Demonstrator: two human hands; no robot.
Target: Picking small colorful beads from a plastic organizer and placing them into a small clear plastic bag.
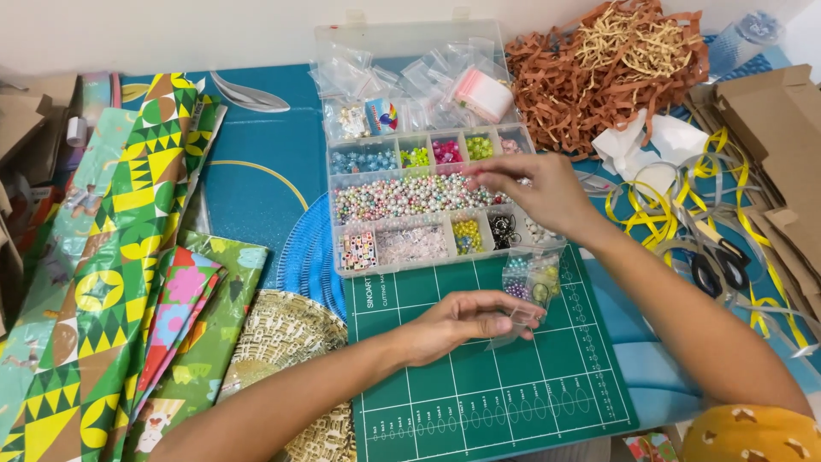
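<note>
At the upper centre of the frame, a clear compartment box [410,205] holds pastel pearl beads, coloured beads and letter beads. The right hand [534,192] hovers over it, fingers pinched narrow. Below, over the green cutting mat [479,393], the left hand [466,321] holds a small clear bag [530,287] with a few beads.

At frame centre, the left hand [457,323] holds a small clear plastic bag [528,287]; the right hand [534,190] hovers over a clear compartmented bead box [428,210].
</note>
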